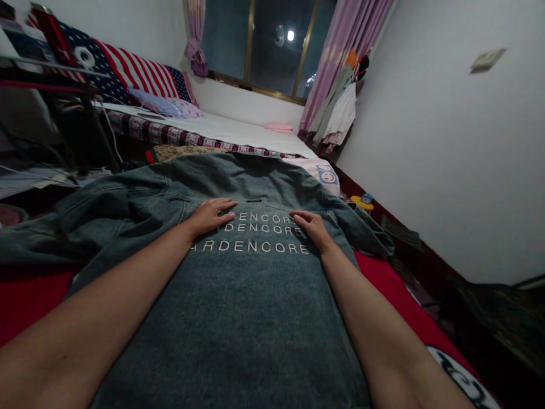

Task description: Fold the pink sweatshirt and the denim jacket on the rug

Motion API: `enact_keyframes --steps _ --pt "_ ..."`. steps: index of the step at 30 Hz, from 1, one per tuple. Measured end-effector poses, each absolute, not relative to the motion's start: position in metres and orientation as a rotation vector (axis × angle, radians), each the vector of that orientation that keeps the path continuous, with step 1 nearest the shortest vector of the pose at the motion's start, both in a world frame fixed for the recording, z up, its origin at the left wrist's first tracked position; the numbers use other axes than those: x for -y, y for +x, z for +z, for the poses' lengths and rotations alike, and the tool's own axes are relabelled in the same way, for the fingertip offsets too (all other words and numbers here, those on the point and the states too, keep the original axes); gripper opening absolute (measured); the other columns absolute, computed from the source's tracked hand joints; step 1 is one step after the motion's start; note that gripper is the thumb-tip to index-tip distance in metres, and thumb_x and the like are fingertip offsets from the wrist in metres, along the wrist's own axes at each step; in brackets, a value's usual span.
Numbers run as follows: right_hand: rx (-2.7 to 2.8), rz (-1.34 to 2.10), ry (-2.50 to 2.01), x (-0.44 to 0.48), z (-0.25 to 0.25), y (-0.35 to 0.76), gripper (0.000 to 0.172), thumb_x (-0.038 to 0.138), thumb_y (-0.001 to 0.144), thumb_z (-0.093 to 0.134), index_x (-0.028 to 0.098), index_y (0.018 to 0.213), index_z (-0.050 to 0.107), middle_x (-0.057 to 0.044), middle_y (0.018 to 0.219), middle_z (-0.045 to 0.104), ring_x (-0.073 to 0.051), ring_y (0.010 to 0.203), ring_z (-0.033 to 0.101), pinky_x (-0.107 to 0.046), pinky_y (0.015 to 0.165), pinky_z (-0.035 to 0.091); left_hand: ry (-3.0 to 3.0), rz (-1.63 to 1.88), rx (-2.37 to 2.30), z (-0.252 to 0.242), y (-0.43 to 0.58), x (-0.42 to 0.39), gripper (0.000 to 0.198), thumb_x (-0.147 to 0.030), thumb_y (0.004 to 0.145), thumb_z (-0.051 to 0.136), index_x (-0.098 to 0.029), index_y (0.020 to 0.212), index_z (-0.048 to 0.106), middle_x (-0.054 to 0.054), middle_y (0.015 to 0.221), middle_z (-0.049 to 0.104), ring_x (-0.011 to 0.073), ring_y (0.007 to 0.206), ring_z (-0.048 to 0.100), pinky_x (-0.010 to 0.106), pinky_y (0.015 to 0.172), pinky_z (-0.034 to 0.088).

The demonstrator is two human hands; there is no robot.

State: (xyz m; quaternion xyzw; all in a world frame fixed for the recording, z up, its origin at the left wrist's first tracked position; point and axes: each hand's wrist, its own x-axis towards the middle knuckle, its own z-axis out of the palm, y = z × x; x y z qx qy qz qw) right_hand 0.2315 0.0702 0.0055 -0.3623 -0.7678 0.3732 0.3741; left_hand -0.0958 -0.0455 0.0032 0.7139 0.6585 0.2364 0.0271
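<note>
A blue denim jacket (255,307) lies spread back-up on a red cover (29,301), with white lettering across its upper back. My left hand (210,215) lies flat on the jacket at the left end of the lettering, fingers stretched out. My right hand (313,226) rests flat on the right end of the lettering, fingers extended too. Both forearms reach forward over the denim. The jacket's sleeves spread out to the left (85,210) and to the right (366,233).
A bed (238,129) with a white sheet, a flag-patterned cover (128,71) and pillows stands beyond. A dark desk frame (63,85) is at left. Clothes (340,111) hang by pink curtains near the window. A white wall runs along the right.
</note>
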Motion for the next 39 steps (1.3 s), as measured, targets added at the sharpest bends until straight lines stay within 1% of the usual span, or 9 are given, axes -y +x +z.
enact_keyframes --steps 8,13,17,20,24,28,31,34,39 --pt "2.327 0.576 -0.979 -0.029 0.023 0.305 0.016 0.024 0.08 0.06 0.019 0.09 0.072 -0.007 0.115 0.069 -0.019 0.109 0.063 -0.036 0.104 0.043 2.17 0.795 -2.022 0.0 -0.095 0.041 0.058 -0.047 0.085 0.048 -0.02 0.135 0.055 0.006 0.143 0.052 0.0226 0.131 0.046 0.036 0.11 0.032" --pt "2.345 0.246 -1.249 0.04 0.043 0.375 0.031 0.038 0.08 0.063 0.017 0.103 0.069 -0.012 0.121 0.064 -0.025 0.112 0.06 -0.04 0.101 0.044 2.177 0.758 -2.064 0.002 -0.092 0.042 0.055 -0.046 0.088 0.047 -0.019 0.135 0.055 0.004 0.139 0.055 0.0217 0.127 0.049 0.034 0.108 0.033" --pt "2.257 0.366 -1.765 0.091 0.047 0.404 0.059 0.055 0.08 0.06 0.014 0.122 0.058 -0.012 0.098 0.07 -0.026 0.085 0.067 -0.037 0.075 0.051 2.202 0.723 -2.09 0.006 -0.087 0.045 0.052 -0.041 0.091 0.047 -0.014 0.134 0.054 0.008 0.139 0.055 0.021 0.126 0.049 0.034 0.107 0.033" --pt "2.265 0.582 -1.853 0.119 0.048 0.409 0.057 0.057 0.08 0.059 0.015 0.118 0.059 -0.011 0.1 0.071 -0.025 0.088 0.067 -0.032 0.07 0.049 2.182 0.703 -2.118 0.007 -0.085 0.046 0.049 -0.039 0.091 0.049 -0.015 0.134 0.054 0.007 0.14 0.054 0.0207 0.127 0.048 0.034 0.107 0.033" --pt "2.319 0.454 -1.868 0.15 0.06 0.411 0.054 0.053 0.078 0.063 0.02 0.122 0.057 -0.008 0.099 0.072 -0.024 0.091 0.067 -0.028 0.069 0.046 2.151 0.703 -2.13 0.006 -0.087 0.045 0.049 -0.039 0.091 0.05 -0.016 0.133 0.055 0.007 0.14 0.054 0.0201 0.128 0.048 0.032 0.106 0.033" --pt "2.44 0.242 -2.015 0.176 0.067 0.412 0.032 0.052 0.083 0.057 0.024 0.093 0.068 -0.005 0.082 0.071 -0.022 0.072 0.066 -0.028 0.06 0.039 2.142 0.683 -2.132 0.005 -0.089 0.043 0.049 -0.04 0.091 0.05 -0.017 0.135 0.054 0.005 0.142 0.053 0.0191 0.128 0.047 0.031 0.107 0.032" --pt "2.46 0.162 -1.924 0.184 0.065 0.413 0.031 0.047 0.085 0.052 0.022 0.072 0.064 -0.006 0.074 0.067 -0.02 0.068 0.063 -0.027 0.06 0.039 2.132 0.668 -2.138 0.005 -0.09 0.042 0.05 -0.04 0.09 0.05 -0.017 0.135 0.053 0.004 0.142 0.053 0.0184 0.127 0.047 0.03 0.106 0.032" --pt "2.254 0.403 -1.781 0.183 0.068 0.415 0.033 0.047 0.084 0.05 0.02 0.066 0.06 -0.005 0.067 0.062 -0.019 0.064 0.059 -0.027 0.059 0.04 2.129 0.704 -2.127 0.003 -0.091 0.041 0.051 -0.04 0.089 0.051 -0.017 0.134 0.054 0.005 0.14 0.054 0.0185 0.126 0.049 0.03 0.105 0.033" --pt "1.392 1.373 -1.58 0.187 0.079 0.414 0.037 0.055 0.076 0.061 0.019 0.082 0.065 -0.006 0.076 0.068 -0.021 0.069 0.066 -0.031 0.068 0.051 2.122 0.838 -2.041 -0.005 -0.097 0.037 0.052 -0.041 0.086 0.053 -0.015 0.131 0.057 0.006 0.136 0.059 0.0184 0.121 0.053 0.031 0.105 0.035"
